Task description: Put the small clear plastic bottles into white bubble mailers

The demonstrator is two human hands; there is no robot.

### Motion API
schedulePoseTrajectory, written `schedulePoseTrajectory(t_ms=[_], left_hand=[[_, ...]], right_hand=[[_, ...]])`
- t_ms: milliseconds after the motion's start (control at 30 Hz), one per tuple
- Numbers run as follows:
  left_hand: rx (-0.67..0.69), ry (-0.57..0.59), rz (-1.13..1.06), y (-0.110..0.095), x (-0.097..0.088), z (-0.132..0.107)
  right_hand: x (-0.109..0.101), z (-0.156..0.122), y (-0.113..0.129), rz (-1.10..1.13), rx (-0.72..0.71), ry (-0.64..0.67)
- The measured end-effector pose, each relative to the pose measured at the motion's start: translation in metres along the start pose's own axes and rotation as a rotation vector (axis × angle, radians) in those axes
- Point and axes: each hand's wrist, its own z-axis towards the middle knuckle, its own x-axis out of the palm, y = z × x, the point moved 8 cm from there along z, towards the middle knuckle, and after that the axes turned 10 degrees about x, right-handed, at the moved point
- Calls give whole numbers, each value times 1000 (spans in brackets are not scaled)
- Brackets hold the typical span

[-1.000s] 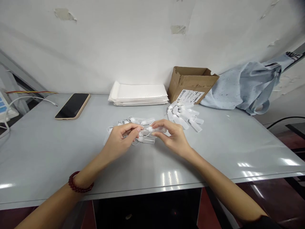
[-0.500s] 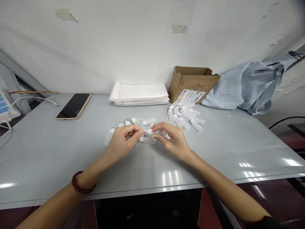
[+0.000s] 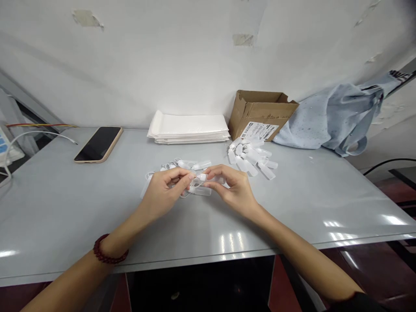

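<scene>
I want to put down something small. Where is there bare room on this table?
Bare tabletop lies between the smartphone and left forearm, and between the pale-blue cloth and right forearm. Crowded: around the left hand and right hand, among small capped bottles, and before the cardboard box, where more bottles are piled.

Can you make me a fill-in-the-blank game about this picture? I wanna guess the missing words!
1. The hand with its fingers around the bottle's body is the person's ____ one.
2. The cap of that bottle is coloured ____.
3. The bracelet is worn on the person's ____ wrist.
4. The white stack lies between the phone and the brown cardboard ____.

Missing words: right; white; left; box.
</scene>
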Motion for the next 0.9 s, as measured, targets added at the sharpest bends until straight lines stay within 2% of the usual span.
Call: schedulePoseTrajectory(t_ms=[167, 400, 533, 733, 833, 900], left_hand=[[-56, -72, -34, 3, -9, 3], [-30, 14, -20, -1, -1, 2], [-14, 25, -29, -2, 1, 1], [-30, 18, -30, 3, -2, 2], [-87, -27, -29, 8, -10, 6], [-146, -55, -14, 13, -16, 8]], right_hand=[[-4, 2, -1, 41, 19, -11], [-3, 0, 1, -23, -41, -18], [0, -3, 3, -44, -64, -12], [5, -3, -2, -10, -26, 20], [0, 3, -10, -105, -10, 22], [-10, 10, -19, -220, 3, -14]])
